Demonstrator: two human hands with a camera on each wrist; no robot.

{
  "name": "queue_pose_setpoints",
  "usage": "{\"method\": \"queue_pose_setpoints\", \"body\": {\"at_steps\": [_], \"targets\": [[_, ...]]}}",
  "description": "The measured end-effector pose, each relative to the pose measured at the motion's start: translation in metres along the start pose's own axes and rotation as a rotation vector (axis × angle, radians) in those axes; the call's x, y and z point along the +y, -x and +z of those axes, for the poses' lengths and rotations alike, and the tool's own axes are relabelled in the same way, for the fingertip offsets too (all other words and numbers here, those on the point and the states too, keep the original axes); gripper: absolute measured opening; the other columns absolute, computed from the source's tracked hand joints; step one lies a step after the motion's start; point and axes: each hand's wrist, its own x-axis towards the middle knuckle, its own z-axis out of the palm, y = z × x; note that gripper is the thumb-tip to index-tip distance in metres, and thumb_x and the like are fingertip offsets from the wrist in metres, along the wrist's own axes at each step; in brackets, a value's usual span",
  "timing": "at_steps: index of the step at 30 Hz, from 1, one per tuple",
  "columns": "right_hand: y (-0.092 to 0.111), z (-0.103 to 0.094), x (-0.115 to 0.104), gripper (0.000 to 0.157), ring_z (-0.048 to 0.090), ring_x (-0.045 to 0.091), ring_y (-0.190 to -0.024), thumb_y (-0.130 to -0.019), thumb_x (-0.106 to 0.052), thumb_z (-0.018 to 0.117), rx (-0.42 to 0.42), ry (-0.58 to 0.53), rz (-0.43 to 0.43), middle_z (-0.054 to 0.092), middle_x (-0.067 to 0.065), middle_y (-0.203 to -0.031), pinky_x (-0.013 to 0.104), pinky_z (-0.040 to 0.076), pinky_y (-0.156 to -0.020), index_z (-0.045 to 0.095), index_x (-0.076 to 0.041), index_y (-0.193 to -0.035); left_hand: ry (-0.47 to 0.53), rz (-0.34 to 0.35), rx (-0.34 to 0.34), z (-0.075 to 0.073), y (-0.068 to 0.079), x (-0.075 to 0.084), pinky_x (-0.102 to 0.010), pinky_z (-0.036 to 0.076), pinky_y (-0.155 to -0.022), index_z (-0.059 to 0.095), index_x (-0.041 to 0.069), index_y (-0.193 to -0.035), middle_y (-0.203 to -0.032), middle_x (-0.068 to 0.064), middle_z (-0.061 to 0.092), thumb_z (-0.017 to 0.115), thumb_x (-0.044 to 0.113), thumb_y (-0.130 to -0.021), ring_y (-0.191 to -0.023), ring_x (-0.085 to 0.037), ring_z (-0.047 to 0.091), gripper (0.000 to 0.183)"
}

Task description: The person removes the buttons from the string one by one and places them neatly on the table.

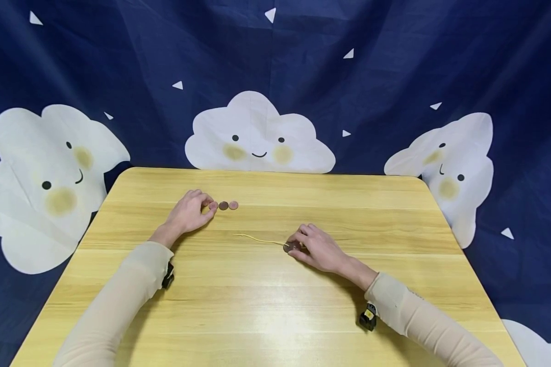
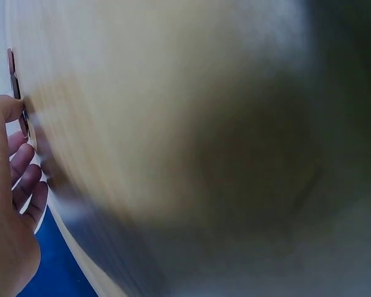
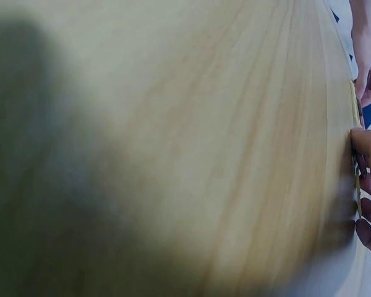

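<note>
Three round buttons lie in a row on the wooden table: a pink button (image 1: pixel 213 205) at the left end, a dark brown button (image 1: pixel 223 206) in the middle and another pink button (image 1: pixel 233 205) at the right. My left hand (image 1: pixel 188 211) pinches the left pink button between thumb and fingertips. Nearer the table's middle, my right hand (image 1: pixel 320 248) holds dark brown buttons (image 1: pixel 287 248) at its fingertips; the fingers partly hide them. A yellow string (image 1: pixel 259 240) runs left from these buttons along the tabletop. Whether it passes through their holes is too small to tell.
The wooden table (image 1: pixel 257 290) spreads under both hands. Behind it hangs a dark blue cloth (image 1: pixel 303 66) with white clouds and small triangles. A small black device sits at each wrist.
</note>
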Motion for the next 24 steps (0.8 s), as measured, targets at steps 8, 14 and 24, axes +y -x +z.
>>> {"method": "queue_pose_setpoints", "body": {"at_steps": [8,14,24], "targets": [[0.000,0.000,0.000,0.027,0.053,0.013,-0.091,-0.099,-0.037,0.074,-0.006,0.001,0.005,0.064,-0.002,-0.101,0.029,0.047,-0.077,0.075,-0.018,-0.118,0.037,-0.045,0.046,0.002,0.004,0.004,-0.052,0.050,-0.106,0.069,0.002,-0.124,-0.115,-0.014,0.068,0.064,0.034,-0.100,-0.115,-0.034,0.060,0.040],[0.000,-0.001,-0.001,0.027,0.053,0.013,-0.091,-0.098,-0.037,0.074,-0.002,0.004,0.002,0.064,-0.002,-0.102,0.029,0.048,-0.078,0.075,-0.018,-0.117,0.101,0.019,0.128,0.005,0.009,0.027,-0.048,0.054,-0.098,0.072,0.006,-0.114,-0.106,-0.010,0.070,0.069,0.030,-0.097,-0.107,-0.030,0.062,0.030],[0.000,-0.001,-0.001,0.026,0.053,0.013,-0.091,-0.099,-0.037,0.074,-0.005,0.008,0.006,0.065,-0.002,-0.103,0.029,0.049,-0.078,0.075,-0.018,-0.118,0.120,0.219,0.143,0.024,0.017,0.080,-0.044,0.056,-0.094,0.074,0.007,-0.108,-0.098,-0.006,0.071,0.074,0.024,-0.094,-0.096,-0.024,0.065,0.022]]}}
